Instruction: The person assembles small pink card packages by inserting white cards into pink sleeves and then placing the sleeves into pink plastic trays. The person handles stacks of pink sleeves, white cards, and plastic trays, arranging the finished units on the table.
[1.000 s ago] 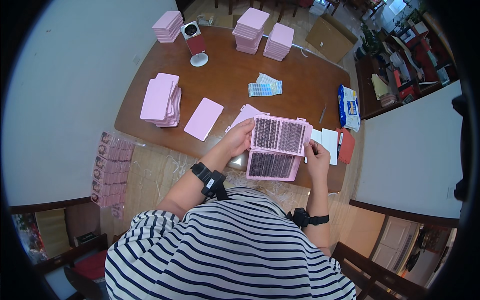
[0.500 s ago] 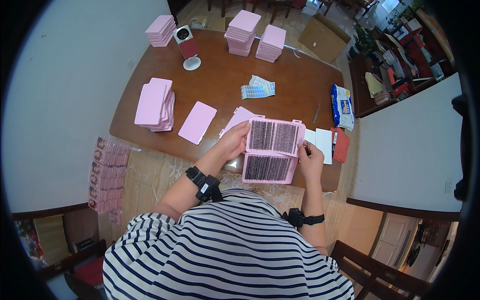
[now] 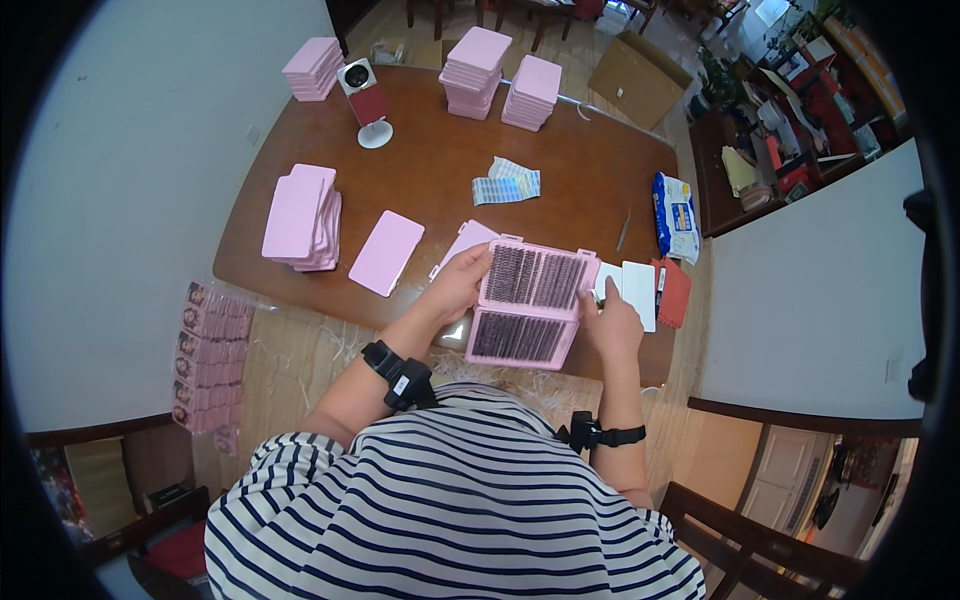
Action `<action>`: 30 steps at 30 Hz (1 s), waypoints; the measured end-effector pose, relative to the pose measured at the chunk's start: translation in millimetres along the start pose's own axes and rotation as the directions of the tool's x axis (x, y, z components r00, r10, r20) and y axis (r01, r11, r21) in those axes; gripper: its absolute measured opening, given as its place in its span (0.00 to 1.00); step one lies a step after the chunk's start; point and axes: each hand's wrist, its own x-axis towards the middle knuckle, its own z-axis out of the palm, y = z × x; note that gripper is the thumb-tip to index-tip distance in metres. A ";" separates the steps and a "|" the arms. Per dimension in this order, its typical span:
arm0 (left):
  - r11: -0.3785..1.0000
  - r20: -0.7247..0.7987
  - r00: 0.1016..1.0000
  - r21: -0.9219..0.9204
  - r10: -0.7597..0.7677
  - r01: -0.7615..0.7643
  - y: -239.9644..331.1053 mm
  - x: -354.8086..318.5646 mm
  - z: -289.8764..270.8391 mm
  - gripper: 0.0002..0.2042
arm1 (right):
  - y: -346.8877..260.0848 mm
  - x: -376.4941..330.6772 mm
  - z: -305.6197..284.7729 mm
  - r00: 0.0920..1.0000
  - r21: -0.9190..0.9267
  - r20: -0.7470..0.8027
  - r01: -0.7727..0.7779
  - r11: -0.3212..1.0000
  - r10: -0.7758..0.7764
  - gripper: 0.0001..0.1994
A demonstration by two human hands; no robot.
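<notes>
Hands held an open pink hinged plastic case (image 3: 530, 305) with two dark panels over the brown wooden table's (image 3: 420, 180) near edge: our left hand (image 3: 458, 285) gripped its left side, our right hand (image 3: 612, 325) its right side. Beside it lay white cards (image 3: 632, 292) and a red flat packet (image 3: 674, 292). We saw a blue-and-white bag (image 3: 677, 216) at the right edge, pink box stacks (image 3: 500, 72) at the far edge, and more pink lids (image 3: 300, 216) left.
</notes>
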 end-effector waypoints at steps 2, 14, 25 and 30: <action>0.998 -0.029 0.999 0.048 -0.042 0.043 2.2 0.2 -2.5 0.19 | 10.9 10.0 0.0 0.999 0.463 -0.052 0.032 0.886 -0.009 0.18; 0.994 -0.190 0.982 -0.106 -0.005 -0.016 -1.0 4.8 -15.3 0.15 | 31.6 8.5 35.4 0.884 0.816 0.369 -0.160 0.556 -0.288 0.09; 0.859 0.131 0.932 -0.362 -0.337 0.361 7.6 -11.2 -29.2 0.24 | 28.9 -7.6 32.0 0.729 0.800 0.600 -0.542 0.258 -0.329 0.07; 0.825 0.238 0.835 -0.174 -0.495 0.538 -24.6 -24.1 -39.4 0.16 | 27.4 -12.3 30.7 0.778 0.732 0.567 -0.324 0.599 -0.272 0.12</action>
